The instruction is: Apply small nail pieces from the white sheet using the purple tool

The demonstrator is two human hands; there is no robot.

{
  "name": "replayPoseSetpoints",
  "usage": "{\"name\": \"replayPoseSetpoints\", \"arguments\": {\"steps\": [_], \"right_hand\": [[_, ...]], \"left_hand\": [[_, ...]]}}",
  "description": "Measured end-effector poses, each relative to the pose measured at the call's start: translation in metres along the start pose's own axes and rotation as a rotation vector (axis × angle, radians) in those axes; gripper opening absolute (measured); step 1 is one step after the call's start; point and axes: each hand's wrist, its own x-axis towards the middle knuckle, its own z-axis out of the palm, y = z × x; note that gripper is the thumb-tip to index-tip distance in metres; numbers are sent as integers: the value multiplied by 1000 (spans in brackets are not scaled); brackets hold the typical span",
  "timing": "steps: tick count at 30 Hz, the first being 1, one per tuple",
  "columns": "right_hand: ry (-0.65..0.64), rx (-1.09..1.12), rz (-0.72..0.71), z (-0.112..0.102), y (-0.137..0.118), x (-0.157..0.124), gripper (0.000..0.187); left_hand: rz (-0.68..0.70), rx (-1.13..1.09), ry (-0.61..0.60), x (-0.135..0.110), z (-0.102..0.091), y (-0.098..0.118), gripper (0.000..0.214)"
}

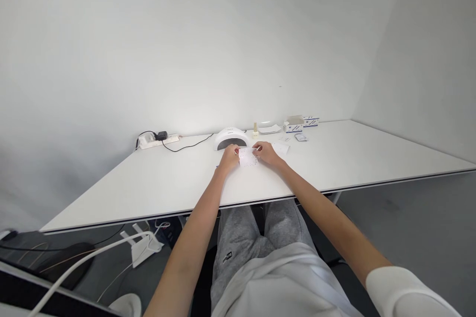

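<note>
Both my hands rest on the white table [156, 183], meeting over a small white sheet dotted with tiny marks [248, 158]. My left hand [229, 157] has its fingers curled on the sheet's left edge. My right hand [267, 153] pinches the sheet's right side and seems to hold a thin stick. Just behind the hands sits a white domed nail lamp [230, 138]. A small bottle [255, 130] stands to the lamp's right.
A white power strip with a black plug and cable [159, 139] lies at the back left. A shallow white dish [269, 128], small boxes [297, 124] and packets [300, 136] sit at the back right. Cables and a white device lie on the floor at left [145, 245].
</note>
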Motion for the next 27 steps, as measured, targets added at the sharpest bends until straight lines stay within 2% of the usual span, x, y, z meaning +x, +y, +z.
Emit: {"name": "replayPoseSetpoints", "arguments": {"steps": [6,11,15,22,27], "right_hand": [[54,135,83,-3,-13,-1,7],[75,221,71,-6,-17,-1,7],[38,232,87,-4,-12,0,9],[-99,200,183,-2,-2,0,37],[-149,193,141,-4,-2,0,15]], "left_hand": [[-15,-36,-35,-3,-2,7,30],[-54,-92,-21,-4,-2,7,50],[-45,-108,-8,-2,-2,6,37],[-12,-129,66,0,-1,5,19],[-5,-137,104,-1,-3,8,19]]}}
